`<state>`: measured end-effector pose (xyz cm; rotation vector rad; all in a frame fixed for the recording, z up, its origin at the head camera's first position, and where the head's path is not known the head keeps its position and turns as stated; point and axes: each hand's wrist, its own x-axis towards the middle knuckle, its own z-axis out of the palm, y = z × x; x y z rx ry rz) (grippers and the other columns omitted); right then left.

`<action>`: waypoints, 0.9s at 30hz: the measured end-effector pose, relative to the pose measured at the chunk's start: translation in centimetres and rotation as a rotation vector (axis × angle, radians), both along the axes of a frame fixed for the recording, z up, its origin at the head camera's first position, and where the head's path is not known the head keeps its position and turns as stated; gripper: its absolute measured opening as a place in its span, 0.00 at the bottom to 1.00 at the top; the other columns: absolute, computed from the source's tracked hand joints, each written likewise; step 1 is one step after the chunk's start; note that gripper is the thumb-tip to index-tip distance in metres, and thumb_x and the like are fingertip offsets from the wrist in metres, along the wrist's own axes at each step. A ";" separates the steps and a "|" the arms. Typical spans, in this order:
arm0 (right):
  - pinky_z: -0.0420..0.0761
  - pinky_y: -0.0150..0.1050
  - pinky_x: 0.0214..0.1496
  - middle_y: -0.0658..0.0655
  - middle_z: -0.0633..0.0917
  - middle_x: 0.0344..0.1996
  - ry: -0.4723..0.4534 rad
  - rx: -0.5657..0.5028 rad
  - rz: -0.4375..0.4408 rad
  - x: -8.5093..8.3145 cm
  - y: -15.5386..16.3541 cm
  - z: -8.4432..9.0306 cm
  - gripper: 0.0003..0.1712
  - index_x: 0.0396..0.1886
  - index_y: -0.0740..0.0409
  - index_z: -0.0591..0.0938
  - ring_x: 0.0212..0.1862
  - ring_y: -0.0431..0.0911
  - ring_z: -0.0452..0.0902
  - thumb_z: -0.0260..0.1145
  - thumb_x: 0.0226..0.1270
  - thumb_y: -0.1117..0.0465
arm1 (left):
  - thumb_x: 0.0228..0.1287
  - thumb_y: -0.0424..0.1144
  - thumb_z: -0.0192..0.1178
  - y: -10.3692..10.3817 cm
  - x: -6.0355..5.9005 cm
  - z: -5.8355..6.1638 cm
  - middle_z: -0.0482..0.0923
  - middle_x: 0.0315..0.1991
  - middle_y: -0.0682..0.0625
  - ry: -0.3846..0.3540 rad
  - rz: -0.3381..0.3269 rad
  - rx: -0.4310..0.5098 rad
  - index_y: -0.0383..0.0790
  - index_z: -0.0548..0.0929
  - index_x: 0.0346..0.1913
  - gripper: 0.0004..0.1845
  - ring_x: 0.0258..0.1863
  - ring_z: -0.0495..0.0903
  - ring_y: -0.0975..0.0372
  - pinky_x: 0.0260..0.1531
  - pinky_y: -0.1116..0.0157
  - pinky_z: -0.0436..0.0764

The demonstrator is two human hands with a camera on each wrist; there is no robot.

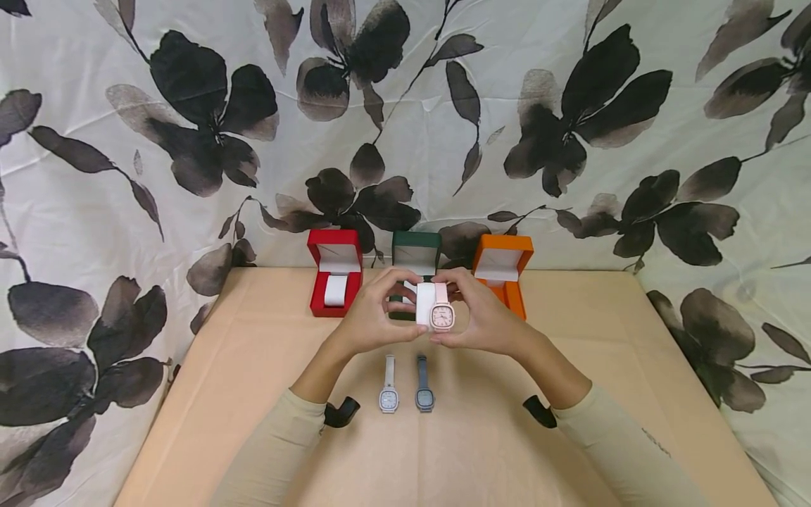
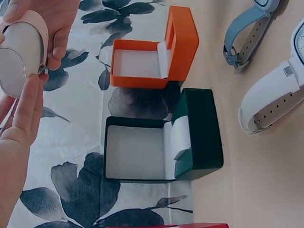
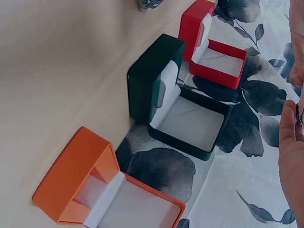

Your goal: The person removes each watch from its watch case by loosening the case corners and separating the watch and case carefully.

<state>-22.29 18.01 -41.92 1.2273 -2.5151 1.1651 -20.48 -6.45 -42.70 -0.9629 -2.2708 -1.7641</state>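
In front of the boxes, both hands hold up a white watch cushion and a pink wristwatch together. My left hand [image 1: 376,317] pinches the white cushion [image 1: 424,307] between thumb and fingers at its top and bottom. The right hand [image 1: 484,317] grips the pink wristwatch [image 1: 441,316], its square dial facing me. From the left wrist, the pink strap [image 2: 40,23] curves along the side of the cushion [image 2: 19,54], with fingers of both hands around them. In the right wrist view the held things are mostly out of frame.
At the table's back edge stand three open boxes: red [image 1: 313,292] with a white cushion, green [image 1: 416,243] partly behind the hands, and orange [image 1: 522,299] with its orange inside showing. A white watch [image 1: 389,394] and a blue-grey watch [image 1: 424,394] lie nearer me. Floral cloth [image 1: 443,141] hangs behind.
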 end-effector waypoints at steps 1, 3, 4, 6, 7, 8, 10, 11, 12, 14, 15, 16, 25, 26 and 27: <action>0.86 0.48 0.60 0.54 0.76 0.58 0.004 0.000 -0.003 0.0 0.0 0.0 0.53 0.68 0.54 0.67 0.54 0.48 0.78 0.87 0.45 0.53 | 0.51 0.30 0.78 0.0 0.0 0.0 0.75 0.58 0.45 -0.001 -0.001 -0.001 0.37 0.75 0.62 0.35 0.50 0.83 0.54 0.50 0.62 0.88; 0.86 0.48 0.60 0.53 0.76 0.58 0.010 -0.001 -0.009 0.1 0.0 0.0 0.53 0.68 0.54 0.67 0.54 0.47 0.78 0.87 0.44 0.54 | 0.51 0.30 0.78 0.1 0.1 0.1 0.75 0.58 0.46 -0.001 0.001 -0.005 0.37 0.75 0.62 0.35 0.50 0.83 0.54 0.50 0.62 0.88; 0.85 0.48 0.59 0.54 0.76 0.58 0.010 -0.003 -0.011 0.1 0.0 0.0 0.53 0.68 0.54 0.67 0.54 0.46 0.78 0.87 0.44 0.53 | 0.51 0.30 0.78 0.1 0.1 0.1 0.75 0.58 0.46 -0.001 0.003 -0.006 0.37 0.75 0.62 0.34 0.50 0.83 0.54 0.50 0.63 0.88; 0.85 0.47 0.59 0.54 0.76 0.58 0.012 -0.004 -0.015 0.1 0.1 0.0 0.53 0.68 0.54 0.67 0.54 0.45 0.77 0.88 0.44 0.53 | 0.51 0.30 0.78 0.1 0.1 0.1 0.74 0.59 0.46 0.001 0.006 -0.007 0.37 0.75 0.62 0.34 0.50 0.83 0.54 0.50 0.63 0.88; 0.85 0.47 0.59 0.53 0.76 0.58 0.012 -0.004 -0.016 0.1 0.1 0.0 0.54 0.68 0.54 0.67 0.54 0.44 0.77 0.88 0.44 0.53 | 0.51 0.30 0.78 0.1 0.2 0.1 0.74 0.59 0.45 0.002 0.006 -0.008 0.37 0.75 0.62 0.34 0.50 0.83 0.54 0.50 0.63 0.88; 0.85 0.47 0.60 0.54 0.76 0.58 0.013 -0.003 -0.016 0.1 0.1 0.0 0.54 0.68 0.54 0.67 0.54 0.44 0.77 0.88 0.44 0.53 | 0.51 0.30 0.78 0.2 0.2 0.2 0.74 0.59 0.45 0.003 0.007 -0.008 0.37 0.75 0.62 0.34 0.50 0.83 0.54 0.50 0.63 0.88; 0.85 0.47 0.60 0.54 0.76 0.58 0.017 -0.003 -0.013 0.2 0.1 0.0 0.54 0.68 0.55 0.67 0.54 0.44 0.77 0.88 0.44 0.53 | 0.51 0.30 0.78 0.2 0.2 0.2 0.74 0.59 0.45 0.003 0.006 -0.008 0.37 0.75 0.62 0.34 0.50 0.83 0.54 0.50 0.62 0.88; 0.85 0.46 0.60 0.54 0.75 0.59 0.019 -0.004 -0.011 0.2 0.1 0.1 0.55 0.69 0.55 0.66 0.54 0.44 0.77 0.88 0.44 0.54 | 0.51 0.30 0.77 0.2 0.2 0.2 0.74 0.59 0.45 0.002 0.005 -0.007 0.37 0.75 0.62 0.34 0.51 0.83 0.53 0.51 0.61 0.88; 0.85 0.46 0.60 0.55 0.75 0.59 0.021 -0.007 -0.007 0.2 0.1 0.1 0.55 0.69 0.56 0.67 0.54 0.44 0.77 0.88 0.44 0.54 | 0.51 0.30 0.77 0.2 0.2 0.3 0.74 0.59 0.45 0.002 0.003 -0.005 0.37 0.74 0.62 0.34 0.51 0.82 0.52 0.51 0.60 0.88; 0.85 0.46 0.60 0.55 0.75 0.59 0.030 -0.009 0.001 0.2 0.1 0.2 0.54 0.70 0.56 0.67 0.54 0.44 0.77 0.88 0.44 0.53 | 0.51 0.30 0.77 0.3 0.2 0.3 0.74 0.60 0.45 0.001 0.001 -0.002 0.37 0.74 0.63 0.34 0.51 0.82 0.51 0.51 0.58 0.88; 0.85 0.46 0.59 0.55 0.75 0.59 0.031 -0.010 0.002 0.2 0.1 0.3 0.54 0.70 0.55 0.68 0.54 0.44 0.76 0.87 0.45 0.53 | 0.52 0.30 0.77 0.3 0.2 0.2 0.74 0.60 0.45 0.000 0.000 -0.001 0.38 0.74 0.63 0.34 0.51 0.82 0.51 0.51 0.58 0.88; 0.86 0.46 0.59 0.55 0.75 0.59 0.031 -0.009 0.003 0.2 0.1 0.3 0.54 0.70 0.55 0.68 0.54 0.44 0.76 0.87 0.45 0.53 | 0.52 0.30 0.77 0.3 0.2 0.2 0.74 0.60 0.45 -0.001 0.000 -0.001 0.38 0.74 0.63 0.34 0.51 0.82 0.51 0.51 0.58 0.88; 0.86 0.47 0.59 0.54 0.75 0.58 -0.010 0.019 -0.010 0.2 0.0 0.3 0.52 0.68 0.53 0.67 0.53 0.45 0.76 0.86 0.46 0.53 | 0.52 0.31 0.78 0.2 0.1 -0.1 0.75 0.58 0.45 -0.021 -0.007 0.001 0.39 0.75 0.62 0.34 0.50 0.82 0.52 0.51 0.62 0.88; 0.86 0.47 0.60 0.55 0.75 0.58 -0.014 0.017 -0.009 0.2 0.0 0.2 0.52 0.69 0.53 0.67 0.54 0.45 0.76 0.86 0.46 0.53 | 0.52 0.31 0.78 0.2 0.1 -0.2 0.75 0.58 0.45 -0.023 -0.007 0.002 0.39 0.74 0.62 0.34 0.51 0.82 0.52 0.51 0.61 0.88; 0.86 0.48 0.60 0.55 0.74 0.59 -0.019 0.013 -0.007 0.2 0.0 0.2 0.52 0.69 0.53 0.67 0.54 0.46 0.76 0.86 0.47 0.54 | 0.52 0.31 0.78 0.2 0.1 -0.2 0.75 0.58 0.45 -0.024 -0.008 0.005 0.39 0.74 0.62 0.34 0.51 0.82 0.52 0.51 0.61 0.88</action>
